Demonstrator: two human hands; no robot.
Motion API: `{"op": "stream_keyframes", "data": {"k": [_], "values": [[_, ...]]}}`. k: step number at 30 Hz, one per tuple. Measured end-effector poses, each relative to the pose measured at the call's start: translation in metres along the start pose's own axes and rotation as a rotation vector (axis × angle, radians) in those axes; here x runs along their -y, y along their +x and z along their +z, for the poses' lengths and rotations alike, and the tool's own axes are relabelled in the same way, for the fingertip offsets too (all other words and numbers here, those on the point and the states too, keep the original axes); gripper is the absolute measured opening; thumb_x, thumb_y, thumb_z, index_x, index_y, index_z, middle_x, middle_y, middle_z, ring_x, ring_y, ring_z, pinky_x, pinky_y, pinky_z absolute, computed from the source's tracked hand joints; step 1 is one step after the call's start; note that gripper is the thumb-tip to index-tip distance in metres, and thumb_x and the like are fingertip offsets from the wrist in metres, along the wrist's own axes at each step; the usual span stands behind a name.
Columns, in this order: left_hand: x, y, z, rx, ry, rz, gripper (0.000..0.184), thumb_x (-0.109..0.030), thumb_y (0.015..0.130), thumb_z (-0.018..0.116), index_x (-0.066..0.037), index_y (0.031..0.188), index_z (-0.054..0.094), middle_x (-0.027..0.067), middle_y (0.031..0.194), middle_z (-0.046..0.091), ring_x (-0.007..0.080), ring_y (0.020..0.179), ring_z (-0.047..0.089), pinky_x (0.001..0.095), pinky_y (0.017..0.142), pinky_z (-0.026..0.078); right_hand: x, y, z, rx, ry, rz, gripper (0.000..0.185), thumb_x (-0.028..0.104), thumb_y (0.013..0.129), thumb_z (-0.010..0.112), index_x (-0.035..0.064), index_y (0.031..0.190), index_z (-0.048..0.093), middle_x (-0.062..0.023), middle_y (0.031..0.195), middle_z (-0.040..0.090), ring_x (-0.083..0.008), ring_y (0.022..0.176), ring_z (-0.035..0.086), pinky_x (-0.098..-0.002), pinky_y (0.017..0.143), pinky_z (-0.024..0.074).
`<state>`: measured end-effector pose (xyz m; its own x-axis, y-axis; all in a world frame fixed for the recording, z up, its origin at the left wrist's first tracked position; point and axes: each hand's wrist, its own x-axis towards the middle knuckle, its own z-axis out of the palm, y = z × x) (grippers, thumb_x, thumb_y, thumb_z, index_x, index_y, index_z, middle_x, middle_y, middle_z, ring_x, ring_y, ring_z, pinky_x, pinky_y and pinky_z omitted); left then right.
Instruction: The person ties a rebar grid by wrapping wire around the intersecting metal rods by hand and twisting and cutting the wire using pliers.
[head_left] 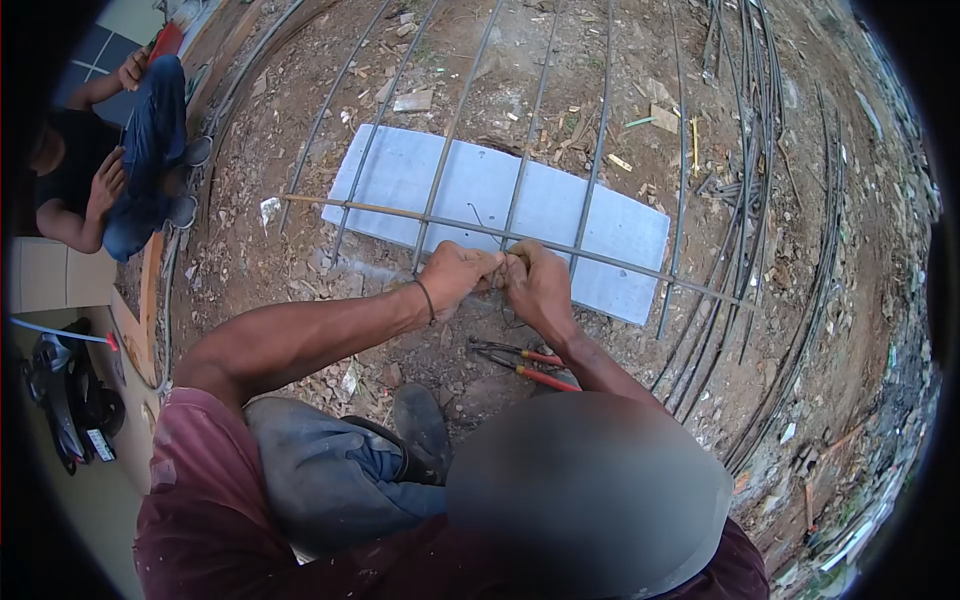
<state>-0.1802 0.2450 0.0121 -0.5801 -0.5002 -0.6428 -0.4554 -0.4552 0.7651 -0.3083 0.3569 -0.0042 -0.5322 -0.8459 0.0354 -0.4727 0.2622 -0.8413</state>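
Note:
Both of my hands meet just below a long crosswise steel bar [610, 258], near its crossing with one of several lengthwise bars [531, 150]. My left hand [457, 275] has its fingers pinched together, and what they hold is too small to make out. Close against it, my right hand [538, 282] is closed too, its fingertips on something hidden. A thin bent wire [487, 226] stands near the crossing. Under the bars lies a pale grey-blue board [620, 215]. Red-handled pincers [520, 362] lie on the ground below my hands.
A bundle of long bars [765, 200] curves along the right side. Another person [145, 160] sits at the upper left beside wooden planks [150, 300]. A hammer [808, 500] lies at the lower right. Stones and wood scraps litter the dirt.

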Motion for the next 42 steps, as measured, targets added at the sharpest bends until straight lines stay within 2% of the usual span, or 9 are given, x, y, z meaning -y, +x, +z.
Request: {"op": "stream_keyframes", "data": {"k": [5, 11, 14, 19, 21, 23, 32, 39, 42], "values": [[-0.001, 0.002, -0.002, 0.013, -0.095, 0.002, 0.025, -0.019, 0.100, 0.072, 0.004, 0.090, 0.076, 0.0055, 0.085, 0.072, 0.0109, 0.076, 0.064, 0.0293, 0.067, 0.053, -0.004, -0.005, 0.009, -0.025, 0.429, 0.196, 0.021, 0.011, 0.096, 0.057, -0.0048, 0.099, 0.071, -0.0197, 0.077, 0.070, -0.0292, 0.070, 0.070, -0.0390, 0.069, 0.0538], [-0.005, -0.008, 0.007, -0.015, -0.256, -0.081, 0.024, -0.020, 0.098, 0.074, 0.001, 0.088, 0.073, 0.0053, 0.093, 0.071, 0.0140, 0.088, 0.069, 0.0336, 0.087, 0.063, -0.012, -0.004, 0.014, -0.014, 0.441, 0.183, 0.021, 0.010, 0.096, 0.057, -0.0050, 0.100, 0.071, -0.0210, 0.080, 0.070, -0.0297, 0.072, 0.070, -0.0399, 0.070, 0.0535], [-0.008, -0.013, 0.007, 0.034, -0.275, -0.080, 0.029, -0.020, 0.101, 0.070, 0.005, 0.114, 0.064, 0.0097, 0.106, 0.068, 0.0207, 0.098, 0.071, 0.0380, 0.089, 0.063, -0.016, -0.003, 0.018, 0.001, 0.433, 0.168, 0.021, 0.010, 0.096, 0.057, -0.0044, 0.100, 0.072, -0.0219, 0.081, 0.070, -0.0301, 0.073, 0.071, -0.0405, 0.071, 0.0535], [-0.027, -0.009, 0.004, 0.079, -0.306, -0.076, 0.066, -0.018, 0.106, 0.060, -0.008, 0.155, 0.016, 0.0191, 0.138, 0.052, 0.0338, 0.106, 0.070, 0.0425, 0.092, 0.062, -0.012, -0.002, 0.011, -0.014, 0.375, 0.187, 0.020, 0.009, 0.094, 0.058, -0.0040, 0.100, 0.072, -0.0228, 0.082, 0.070, -0.0302, 0.072, 0.071, -0.0404, 0.070, 0.0536], [-0.026, -0.005, -0.004, 0.130, -0.340, -0.098, 0.060, -0.020, 0.108, 0.058, -0.006, 0.154, 0.022, 0.0191, 0.137, 0.053, 0.0346, 0.109, 0.070, 0.0432, 0.093, 0.062, -0.006, 0.000, 0.006, -0.004, 0.370, 0.213, 0.019, 0.009, 0.094, 0.058, -0.0040, 0.099, 0.071, -0.0228, 0.081, 0.070, -0.0302, 0.071, 0.071, -0.0404, 0.070, 0.0536], [-0.019, 0.002, -0.015, 0.179, -0.378, -0.121, 0.055, -0.022, 0.109, 0.055, -0.005, 0.153, 0.028, 0.0191, 0.137, 0.055, 0.0354, 0.112, 0.070, 0.0439, 0.094, 0.062, 0.003, 0.006, -0.006, -0.069, 0.442, 0.037, 0.017, 0.007, 0.097, 0.059, -0.0048, 0.098, 0.071, -0.0076, 0.073, 0.067, -0.0098, 0.065, 0.056, -0.0304, 0.060, 0.0484], [-0.023, 0.009, -0.019, 0.159, -0.200, -0.193, 0.038, -0.022, 0.113, 0.042, 0.003, 0.141, 0.046, 0.0212, 0.127, 0.064, 0.0382, 0.112, 0.071, 0.0498, 0.096, 0.063, -0.002, -0.005, -0.030, 0.156, -0.206, -0.016, 0.016, 0.004, 0.090, 0.055, 0.0001, 0.088, 0.071, -0.0238, 0.078, 0.069, -0.0456, 0.077, 0.069, -0.0521, 0.073, 0.0531], [-0.032, 0.005, -0.003, 0.058, -0.235, -0.253, 0.036, -0.021, 0.113, 0.041, 0.009, 0.132, 0.051, 0.0224, 0.123, 0.068, 0.0367, 0.107, 0.073, 0.0453, 0.091, 0.065, 0.000, -0.002, -0.008, -0.026, 0.179, 0.077, 0.019, 0.006, 0.092, 0.062, -0.0032, 0.102, 0.075, -0.0270, 0.080, 0.069, -0.0390, 0.074, 0.070, -0.0460, 0.070, 0.0533], [-0.038, 0.000, -0.002, 0.063, -0.270, -0.272, 0.036, -0.022, 0.113, 0.041, 0.008, 0.129, 0.055, 0.0220, 0.122, 0.069, 0.0358, 0.107, 0.073, 0.0448, 0.092, 0.064, -0.007, -0.008, -0.002, -0.071, 0.331, 0.240, 0.021, 0.006, 0.096, 0.063, -0.0064, 0.107, 0.075, -0.0212, 0.079, 0.073, -0.0270, 0.064, 0.067, -0.0395, 0.065, 0.0529]]}}
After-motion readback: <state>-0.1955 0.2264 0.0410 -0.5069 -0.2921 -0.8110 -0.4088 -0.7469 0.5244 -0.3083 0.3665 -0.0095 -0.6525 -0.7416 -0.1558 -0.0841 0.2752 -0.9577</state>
